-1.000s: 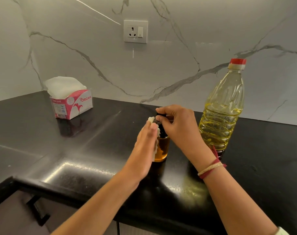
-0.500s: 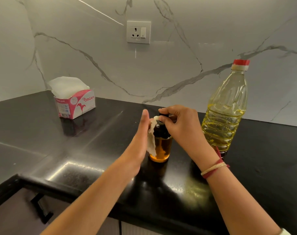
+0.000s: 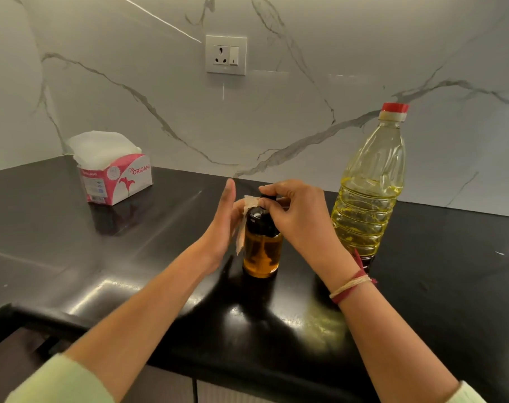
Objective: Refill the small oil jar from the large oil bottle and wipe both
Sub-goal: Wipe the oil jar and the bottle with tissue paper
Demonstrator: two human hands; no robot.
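The small oil jar [image 3: 262, 251], amber with a black top, stands upright on the black counter [image 3: 131, 257] at centre. My right hand [image 3: 294, 216] grips its black cap from the right. My left hand [image 3: 222, 225] is flat with straight fingers and presses a crumpled tissue [image 3: 243, 225] against the jar's left side. The large oil bottle [image 3: 369, 193], clear plastic with yellow oil and a red cap, stands upright just right of the jar, behind my right wrist.
A pink and white tissue box [image 3: 116, 178] sits at the back left of the counter. A wall socket [image 3: 226, 55] is on the marble backsplash. The counter's front edge runs below my forearms.
My left hand has slid with the tissue from the jar's upper part down along its left side, uncovering the jar. My right hand has stayed on the cap.
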